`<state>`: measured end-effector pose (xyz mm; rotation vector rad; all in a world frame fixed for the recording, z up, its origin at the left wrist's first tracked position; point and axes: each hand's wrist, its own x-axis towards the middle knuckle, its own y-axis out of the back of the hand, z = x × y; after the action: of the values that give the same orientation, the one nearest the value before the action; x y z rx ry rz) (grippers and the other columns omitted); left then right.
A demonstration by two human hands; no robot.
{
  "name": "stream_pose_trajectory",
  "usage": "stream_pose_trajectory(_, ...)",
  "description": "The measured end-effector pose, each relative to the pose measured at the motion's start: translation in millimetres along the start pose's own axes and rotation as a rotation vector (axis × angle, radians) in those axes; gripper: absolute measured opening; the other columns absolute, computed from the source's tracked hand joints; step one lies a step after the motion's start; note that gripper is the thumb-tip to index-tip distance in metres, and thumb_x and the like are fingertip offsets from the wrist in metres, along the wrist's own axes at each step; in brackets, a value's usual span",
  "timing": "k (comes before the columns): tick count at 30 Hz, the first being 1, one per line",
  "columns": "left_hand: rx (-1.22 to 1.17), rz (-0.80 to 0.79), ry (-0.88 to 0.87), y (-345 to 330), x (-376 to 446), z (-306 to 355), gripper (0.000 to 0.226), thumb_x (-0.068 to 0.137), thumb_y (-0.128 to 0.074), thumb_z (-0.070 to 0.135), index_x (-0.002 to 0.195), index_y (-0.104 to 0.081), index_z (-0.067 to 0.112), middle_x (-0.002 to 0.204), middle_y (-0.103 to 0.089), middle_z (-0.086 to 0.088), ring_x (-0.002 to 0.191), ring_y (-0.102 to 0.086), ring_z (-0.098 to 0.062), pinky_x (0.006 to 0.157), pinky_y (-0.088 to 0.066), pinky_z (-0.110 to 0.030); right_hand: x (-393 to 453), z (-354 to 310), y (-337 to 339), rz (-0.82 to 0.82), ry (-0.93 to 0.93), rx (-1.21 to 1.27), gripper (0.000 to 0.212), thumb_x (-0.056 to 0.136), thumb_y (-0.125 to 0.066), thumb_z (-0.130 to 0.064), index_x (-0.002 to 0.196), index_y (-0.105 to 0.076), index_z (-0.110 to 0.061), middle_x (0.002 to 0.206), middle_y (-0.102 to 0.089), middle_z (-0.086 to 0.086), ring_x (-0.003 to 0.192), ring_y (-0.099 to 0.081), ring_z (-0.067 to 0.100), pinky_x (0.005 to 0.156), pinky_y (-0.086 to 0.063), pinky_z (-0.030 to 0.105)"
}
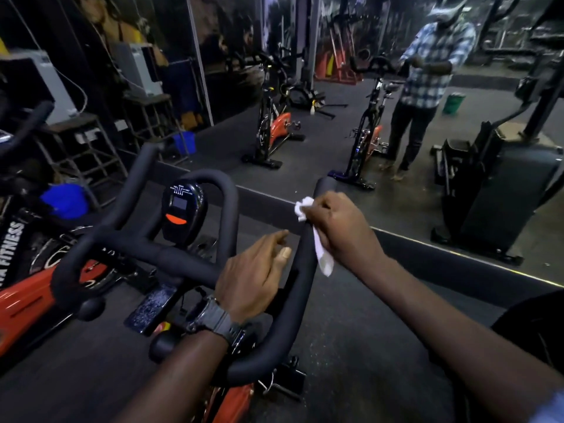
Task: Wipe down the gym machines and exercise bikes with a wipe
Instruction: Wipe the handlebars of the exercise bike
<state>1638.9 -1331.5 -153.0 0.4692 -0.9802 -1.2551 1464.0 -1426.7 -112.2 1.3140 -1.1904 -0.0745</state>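
Note:
An exercise bike's black padded handlebar [171, 257] fills the middle of the view, with a small console [182, 212] between its bars. My right hand [338, 227] grips a white wipe [320, 251] wrapped round the handlebar's right horn, near its tip. The wipe's ends stick out above and below my fingers. My left hand [253, 276], with a dark watch on the wrist, rests with fairly straight fingers on the same bar just left of the right hand.
A phone [151, 309] lies on the bike's frame below the handlebar. Another red bike [27, 270] stands close on the left. A wall mirror [335, 117] ahead reflects bikes, a person in a checked shirt and a green bucket. A dark machine [500, 190] stands at right.

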Motion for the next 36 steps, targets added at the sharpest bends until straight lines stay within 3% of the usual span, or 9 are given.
stream_pose_trajectory(5, -0.072, -0.008, 0.023, 1, -2, -1, 0.056, 0.095, -0.018, 0.063, 0.137, -0.044, 0.037, 0.128, -0.06, 0.019, 0.113, -0.062, -0.007, 0.093, -0.049, -0.04, -46, -9, -10, -0.196, 0.331, -0.159, 0.035, 0.089, -0.054, -0.058, 0.082, -0.058, -0.024, 0.081, -0.055, -0.004, 0.077, -0.054, 0.01, 0.072, -0.043, 0.034)
stream_pose_trajectory(9, -0.021, -0.036, -0.007, 0, -3, 0, 0.062, 0.095, -0.012, 0.065, 0.135, -0.047, 0.034, 0.125, -0.064, 0.017, 0.105, -0.066, -0.007, 0.086, -0.052, -0.041, 36, 37, 11, 0.024, 0.076, -0.014, 0.035, 0.088, -0.043, -0.032, 0.09, -0.069, -0.009, 0.086, -0.059, 0.011, 0.079, -0.057, 0.03, 0.064, -0.045, 0.033)
stream_pose_trajectory(11, -0.023, -0.031, -0.006, 1, -1, -1, 0.062, 0.095, -0.011, 0.067, 0.134, -0.048, 0.035, 0.123, -0.064, 0.017, 0.104, -0.066, -0.007, 0.086, -0.052, -0.042, 22, 22, 4, -0.043, -0.07, 0.084, 0.022, 0.093, -0.048, -0.025, 0.081, -0.065, -0.023, 0.082, -0.06, -0.001, 0.08, -0.059, 0.018, 0.063, -0.04, 0.027)
stream_pose_trajectory(16, -0.004, -0.013, -0.017, -1, -2, -4, 0.057, 0.096, -0.016, 0.063, 0.133, -0.049, 0.035, 0.119, -0.066, 0.017, 0.105, -0.066, -0.011, 0.086, -0.051, -0.042, -61, -10, -4, -0.173, 0.285, 0.009, 0.022, 0.093, -0.056, -0.05, 0.079, -0.054, -0.032, 0.083, -0.054, -0.006, 0.077, -0.053, -0.002, 0.07, -0.039, 0.023)
stream_pose_trajectory(19, 0.017, -0.036, -0.037, -2, -1, -5, 0.065, 0.095, -0.01, 0.067, 0.133, -0.05, 0.033, 0.117, -0.067, 0.016, 0.101, -0.067, -0.01, 0.084, -0.052, -0.041, 12, 39, 9, 0.032, 0.005, -0.013, 0.022, 0.09, -0.051, -0.04, 0.088, -0.064, -0.023, 0.088, -0.057, 0.002, 0.083, -0.058, 0.019, 0.069, -0.044, 0.035)
stream_pose_trajectory(21, 0.015, -0.038, -0.044, -2, 0, -6, 0.068, 0.094, -0.007, 0.07, 0.133, -0.049, 0.033, 0.116, -0.067, 0.016, 0.099, -0.068, -0.01, 0.083, -0.052, -0.042, 30, 45, 9, 0.165, 0.029, -0.033, 0.025, 0.089, -0.049, -0.02, 0.097, -0.07, -0.009, 0.092, -0.057, 0.01, 0.082, -0.057, 0.031, 0.068, -0.046, 0.032)
stream_pose_trajectory(26, -0.034, 0.007, -0.036, -2, -1, -10, 0.056, 0.097, -0.018, 0.06, 0.132, -0.051, 0.032, 0.116, -0.068, 0.013, 0.101, -0.067, -0.014, 0.087, -0.051, -0.041, -75, -7, -24, -0.143, 0.256, 0.071, 0.022, 0.092, -0.053, -0.051, 0.096, -0.061, -0.03, 0.095, -0.053, -0.011, 0.09, -0.052, 0.001, 0.079, -0.04, 0.028)
stream_pose_trajectory(31, -0.024, 0.002, -0.04, -1, -1, -9, 0.067, 0.094, -0.009, 0.069, 0.131, -0.052, 0.031, 0.115, -0.068, 0.012, 0.096, -0.068, -0.012, 0.083, -0.052, -0.042, -2, 21, -4, 0.064, 0.085, 0.033, 0.024, 0.092, -0.058, -0.013, 0.111, -0.071, -0.017, 0.092, -0.055, 0.006, 0.082, -0.053, 0.026, 0.065, -0.046, 0.034)
stream_pose_trajectory(36, -0.216, 0.064, -0.039, 0, -2, -13, 0.062, 0.096, -0.017, 0.065, 0.128, -0.057, 0.03, 0.112, -0.069, 0.008, 0.096, -0.067, -0.012, 0.084, -0.052, -0.038, -32, 3, -12, 0.04, 0.037, 0.044, 0.03, 0.095, -0.057, -0.023, 0.122, -0.067, -0.015, 0.106, -0.053, 0.01, 0.089, -0.055, 0.027, 0.075, -0.051, 0.038)
